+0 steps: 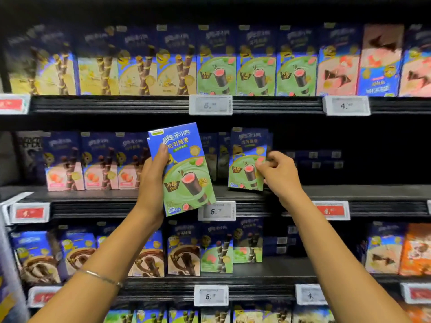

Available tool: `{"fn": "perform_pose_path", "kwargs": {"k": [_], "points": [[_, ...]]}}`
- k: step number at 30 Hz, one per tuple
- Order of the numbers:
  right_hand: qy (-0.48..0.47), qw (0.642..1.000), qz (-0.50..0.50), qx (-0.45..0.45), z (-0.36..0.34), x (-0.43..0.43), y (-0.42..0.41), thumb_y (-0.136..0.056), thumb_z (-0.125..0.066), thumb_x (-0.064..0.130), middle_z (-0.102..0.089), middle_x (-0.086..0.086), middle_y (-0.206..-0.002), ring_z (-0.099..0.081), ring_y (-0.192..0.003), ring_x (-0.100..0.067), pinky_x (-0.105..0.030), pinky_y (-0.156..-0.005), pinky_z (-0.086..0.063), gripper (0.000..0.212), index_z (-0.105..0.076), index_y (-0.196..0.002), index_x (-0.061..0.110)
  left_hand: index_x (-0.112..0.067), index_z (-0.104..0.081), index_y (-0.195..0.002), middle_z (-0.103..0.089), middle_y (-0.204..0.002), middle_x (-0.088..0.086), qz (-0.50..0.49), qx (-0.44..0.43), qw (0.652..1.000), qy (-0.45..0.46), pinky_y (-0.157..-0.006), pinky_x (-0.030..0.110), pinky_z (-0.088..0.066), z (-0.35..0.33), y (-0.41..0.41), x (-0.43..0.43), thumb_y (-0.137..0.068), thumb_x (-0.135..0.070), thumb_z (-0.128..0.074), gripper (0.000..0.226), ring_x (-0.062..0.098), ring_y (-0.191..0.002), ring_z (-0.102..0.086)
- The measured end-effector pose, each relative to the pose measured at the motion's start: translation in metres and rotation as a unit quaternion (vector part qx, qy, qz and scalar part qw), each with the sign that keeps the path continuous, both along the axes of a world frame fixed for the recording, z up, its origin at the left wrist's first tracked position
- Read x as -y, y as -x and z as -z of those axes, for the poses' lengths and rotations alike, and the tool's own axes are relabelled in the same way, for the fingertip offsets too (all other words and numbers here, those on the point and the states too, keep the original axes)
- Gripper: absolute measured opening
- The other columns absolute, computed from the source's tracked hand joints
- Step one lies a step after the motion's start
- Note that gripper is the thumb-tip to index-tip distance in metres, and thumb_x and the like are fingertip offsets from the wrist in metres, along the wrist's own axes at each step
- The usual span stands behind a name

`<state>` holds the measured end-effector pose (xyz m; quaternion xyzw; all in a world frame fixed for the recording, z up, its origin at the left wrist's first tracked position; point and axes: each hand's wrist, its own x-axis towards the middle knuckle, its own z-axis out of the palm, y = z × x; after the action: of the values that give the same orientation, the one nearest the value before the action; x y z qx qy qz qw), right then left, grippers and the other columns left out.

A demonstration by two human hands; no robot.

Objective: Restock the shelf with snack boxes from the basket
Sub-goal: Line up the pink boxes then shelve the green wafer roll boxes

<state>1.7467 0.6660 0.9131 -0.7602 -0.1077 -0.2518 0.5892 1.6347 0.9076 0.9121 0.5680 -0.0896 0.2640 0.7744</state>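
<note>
My left hand (152, 183) grips a blue-and-green snack box (184, 173) by its left edge and holds it, tilted a little, in front of the middle shelf (163, 194). A second box of the same kind (247, 159) stands upright on that shelf. My right hand (278, 173) pinches it at its right edge, thumb on the front. More green boxes stand further back between the two. The basket is out of view.
To the right of the standing box the middle shelf is dark, with only low boxes (314, 159) at the back. Pink boxes (93, 166) fill its left part. Full rows stand on the shelf above (217, 73) and below (186, 252). Price tags (217, 210) line the shelf edges.
</note>
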Motion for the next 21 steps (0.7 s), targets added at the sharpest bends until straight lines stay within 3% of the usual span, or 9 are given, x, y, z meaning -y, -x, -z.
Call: {"fn": "perform_pose_path", "kwargs": {"k": [4,7,10,13,17,21], "points": [[0.075,0.995,0.053,-0.025,-0.005,-0.009,-0.025,-0.091,-0.069,0.026,-0.069,-0.008,-0.106,-0.064,-0.096,-0.026,-0.036,-0.08,-0.053,0.024,-0.065,-0.108,0.009,-0.004,-0.061,-0.142,-0.07,-0.136,0.022,-0.002,0.011,1.0,0.007,-0.109,0.068,-0.051,-0.01,-0.003,0.006,-0.093,-0.066,-0.062,0.079,0.045,-0.122,-0.069],[0.122,0.988,0.086,-0.032,-0.003,-0.016,-0.038,-0.092,-0.065,0.021,-0.057,-0.009,-0.094,-0.054,-0.076,-0.023,-0.032,-0.066,-0.044,0.021,-0.048,-0.084,0.012,-0.003,-0.053,-0.149,-0.065,-0.143,0.022,0.003,0.016,1.0,0.022,-0.111,0.068,-0.049,-0.015,-0.005,0.009,-0.087,-0.064,-0.061,0.087,0.045,-0.127,-0.066],[0.158,0.981,0.104,-0.037,-0.005,-0.022,-0.046,-0.091,-0.062,0.014,-0.05,-0.006,-0.086,-0.054,-0.076,-0.028,-0.036,-0.068,-0.049,0.03,-0.039,-0.072,0.018,-0.002,-0.049,-0.151,-0.067,-0.142,0.022,0.0,0.018,0.999,0.035,-0.111,0.067,-0.049,-0.017,-0.007,0.01,-0.087,-0.063,-0.061,0.089,0.045,-0.127,-0.067],[0.186,0.975,0.11,-0.055,-0.007,-0.027,-0.05,-0.089,-0.059,0.011,-0.054,-0.01,-0.09,-0.059,-0.084,-0.034,-0.041,-0.076,-0.056,0.023,-0.046,-0.071,0.013,-0.001,-0.052,-0.149,-0.069,-0.138,0.022,-0.006,0.017,0.999,0.029,-0.11,0.067,-0.05,-0.016,-0.008,0.011,-0.088,-0.061,-0.06,0.086,0.046,-0.125,-0.067],[0.22,0.967,0.109,-0.067,-0.008,-0.032,-0.056,-0.09,-0.056,0.012,-0.055,-0.011,-0.086,-0.056,-0.081,-0.032,-0.035,-0.07,-0.047,0.024,-0.047,-0.068,0.012,0.0,-0.053,-0.147,-0.069,-0.137,0.023,-0.02,0.016,0.999,0.02,-0.11,0.068,-0.05,-0.014,-0.008,0.011,-0.089,-0.06,-0.059,0.084,0.047,-0.124,-0.067],[0.263,0.957,0.107,-0.053,-0.013,-0.034,-0.06,-0.094,-0.055,0.013,-0.051,-0.008,-0.088,-0.052,-0.084,-0.031,-0.035,-0.072,-0.043,0.008,-0.051,-0.087,0.012,-0.001,-0.051,-0.148,-0.068,-0.139,0.023,-0.021,0.014,1.0,0.018,-0.11,0.068,-0.05,-0.013,-0.009,0.01,-0.087,-0.062,-0.06,0.087,0.046,-0.124,-0.068]]}}
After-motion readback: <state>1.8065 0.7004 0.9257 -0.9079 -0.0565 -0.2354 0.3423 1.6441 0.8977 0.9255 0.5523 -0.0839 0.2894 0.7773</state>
